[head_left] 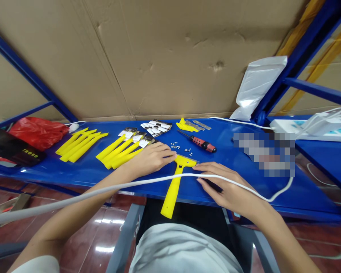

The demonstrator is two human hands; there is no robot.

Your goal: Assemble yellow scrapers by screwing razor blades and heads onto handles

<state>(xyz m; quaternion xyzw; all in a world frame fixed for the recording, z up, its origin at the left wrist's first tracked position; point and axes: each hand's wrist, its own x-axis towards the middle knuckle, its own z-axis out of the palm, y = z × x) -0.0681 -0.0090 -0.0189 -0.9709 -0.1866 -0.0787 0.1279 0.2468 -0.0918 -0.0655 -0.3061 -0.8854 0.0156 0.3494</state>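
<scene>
Far left: smooth, tapered yellow plastic handles, fanned on the glossy blue surface. Left hand: fingers together, pinching the crosshead of a yellow T-shaped plastic scraper. It lies between both hands, neither clearly nearer; long axis points personward, handle overhanging the edge. Right hand: fingertips at crosshead's right end; clamped or not, cannot tell.

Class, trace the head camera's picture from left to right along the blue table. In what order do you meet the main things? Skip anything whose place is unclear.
Red plastic bag, yellow handles without cards, yellow handles with cards, T-shaped yellow tool, right hand, white power strip.
</scene>
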